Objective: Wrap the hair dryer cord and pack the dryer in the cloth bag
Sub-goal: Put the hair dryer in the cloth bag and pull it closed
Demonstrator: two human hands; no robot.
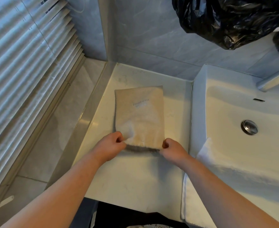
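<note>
BATHROOM COUNTER: My left hand (110, 144) and right hand (172, 149), watched remotely via the head cam, each pinched a near corner of the cloth bag (139, 116), fingers curled tight on the fabric at its mouth. Both forearms reached fwd from the bottom of the frame and angled in toward each other, wrists approx. level, hands set apart by the bag's width.

The bag lay on the white counter (135, 178) with its mouth toward me, printed side up, lettering too blurred to read. No dryer or cord showed anywhere outside it. The bag looked mostly flat w/ a soft pale bulge near the mouth, so I couldn't tell if the dryer was inside.

My read: if it was in, only closing the mouth was left. If not, wrapping and packing were both to come.

Further out, a sink (199, 96) stood just right of the counter w/ a white towel (189, 195) over its near edge. A black plastic bag (231, 20) hung top right, and blinds (25, 63) filled the left.
</note>
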